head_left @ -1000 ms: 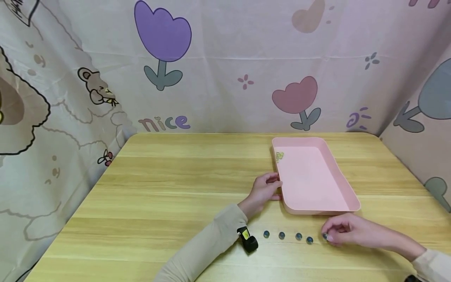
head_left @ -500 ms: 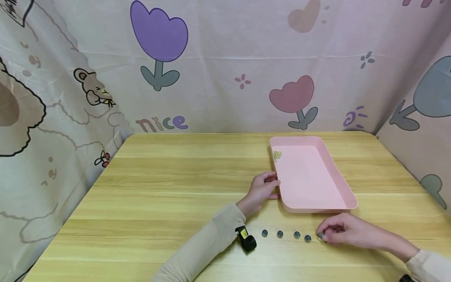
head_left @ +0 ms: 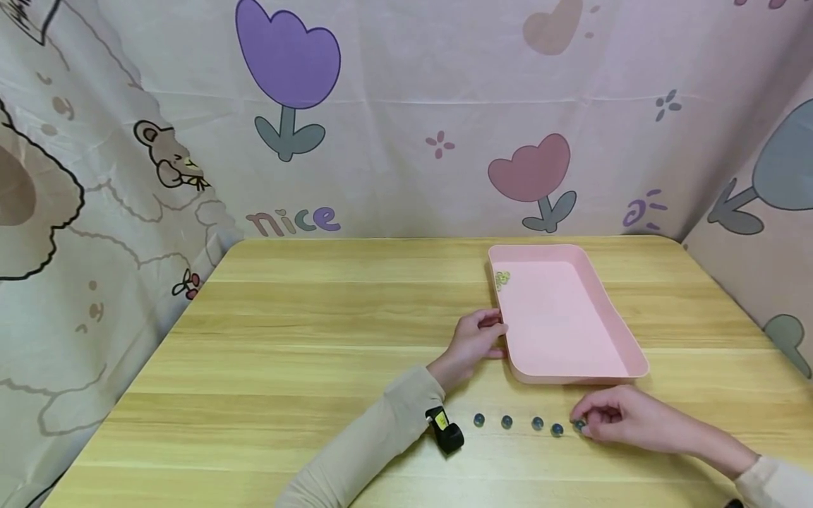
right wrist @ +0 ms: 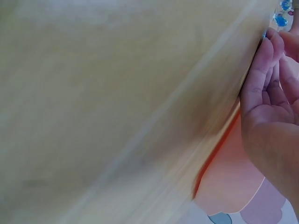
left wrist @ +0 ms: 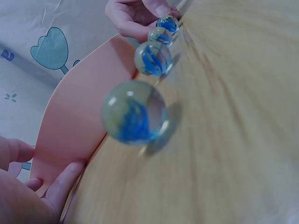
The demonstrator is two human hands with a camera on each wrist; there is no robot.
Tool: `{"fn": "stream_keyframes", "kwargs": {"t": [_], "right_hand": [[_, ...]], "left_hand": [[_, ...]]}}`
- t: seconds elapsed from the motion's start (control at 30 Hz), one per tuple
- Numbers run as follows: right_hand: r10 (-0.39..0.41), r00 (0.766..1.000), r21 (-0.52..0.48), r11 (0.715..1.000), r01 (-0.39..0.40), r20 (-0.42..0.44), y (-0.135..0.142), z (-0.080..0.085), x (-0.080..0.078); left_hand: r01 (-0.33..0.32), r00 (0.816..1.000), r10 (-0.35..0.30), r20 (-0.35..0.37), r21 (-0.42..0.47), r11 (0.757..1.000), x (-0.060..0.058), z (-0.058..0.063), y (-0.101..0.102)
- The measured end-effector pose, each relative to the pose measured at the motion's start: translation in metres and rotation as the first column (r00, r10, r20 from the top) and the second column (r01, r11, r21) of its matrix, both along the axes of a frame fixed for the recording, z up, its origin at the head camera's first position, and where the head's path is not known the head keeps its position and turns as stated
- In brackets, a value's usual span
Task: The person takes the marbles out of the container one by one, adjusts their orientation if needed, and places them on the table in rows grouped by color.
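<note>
Several clear glass marbles with blue swirls stand in a row on the table in front of a pink tray (head_left: 559, 317). The leftmost marble (head_left: 479, 420) looks large in the left wrist view; another marble (head_left: 557, 430) is nearest the right hand. My right hand (head_left: 635, 420) pinches the marble (head_left: 579, 425) at the right end of the row between thumb and fingers, down at the table. My left hand (head_left: 471, 342) holds the left side of the tray near its front corner, thumb at the rim and fingers against the outer wall.
The wooden table (head_left: 305, 339) reaches back to a printed cloth (head_left: 394, 127) hung behind and at both sides. A black wrist camera (head_left: 447, 432) on the left sleeve hangs close to the leftmost marble. A small yellowish sticker (head_left: 502, 279) marks the tray's left wall.
The right hand has shifted slightly left with its marble, closer to the neighbouring one. The left hand and tray stay in place; the head view sways a little.
</note>
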State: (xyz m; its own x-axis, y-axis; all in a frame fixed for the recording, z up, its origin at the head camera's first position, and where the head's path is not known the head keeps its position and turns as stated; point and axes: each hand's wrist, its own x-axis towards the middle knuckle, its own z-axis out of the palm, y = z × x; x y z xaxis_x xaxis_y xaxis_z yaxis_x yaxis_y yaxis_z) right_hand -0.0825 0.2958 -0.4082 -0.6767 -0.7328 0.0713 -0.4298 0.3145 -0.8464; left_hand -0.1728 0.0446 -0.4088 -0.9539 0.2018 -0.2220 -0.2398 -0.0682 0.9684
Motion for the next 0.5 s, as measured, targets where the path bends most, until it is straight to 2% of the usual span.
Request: {"fn": "stream_keyframes", "kwargs": {"t": [0.5], "right_hand": [[-0.001,1.0,0.019,1.0,0.001,-0.018,-0.0018,0.001,0.0001]], "left_hand": [[0.002,1.0,-0.002,-0.002,-0.015,1.0,-0.0002,0.0001,0.0002]]}}
